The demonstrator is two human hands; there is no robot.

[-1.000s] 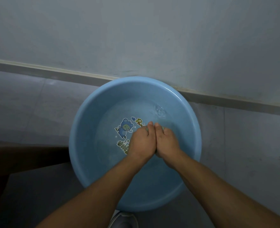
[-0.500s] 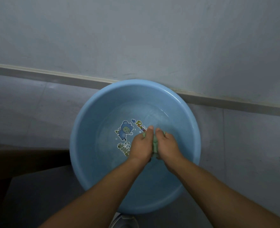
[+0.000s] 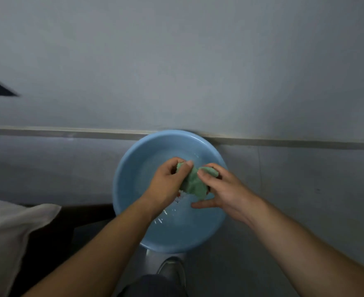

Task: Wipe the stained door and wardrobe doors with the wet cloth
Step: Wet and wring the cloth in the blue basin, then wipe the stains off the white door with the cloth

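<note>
A green wet cloth [image 3: 193, 183] is bunched up above a round blue basin [image 3: 129, 189] that holds shallow water on the floor. My left hand [image 3: 168, 183] grips the cloth's left end with curled fingers. My right hand [image 3: 221, 189] grips its right end, thumb stretched out below. Both hands hold the cloth clear of the water, over the basin's middle. No door or wardrobe door can be made out in this view.
A grey wall [image 3: 176, 61] rises right behind the basin, with a pale skirting strip [image 3: 69, 132] along its foot. A white fabric corner [image 3: 12, 228] lies at the lower left. My shoe [image 3: 172, 271] stands just in front of the basin on the grey tiled floor.
The hands have lifted the cloth out of the water and drawn apart, so the green cloth now shows between them. The view has tilted up and back from the basin.
</note>
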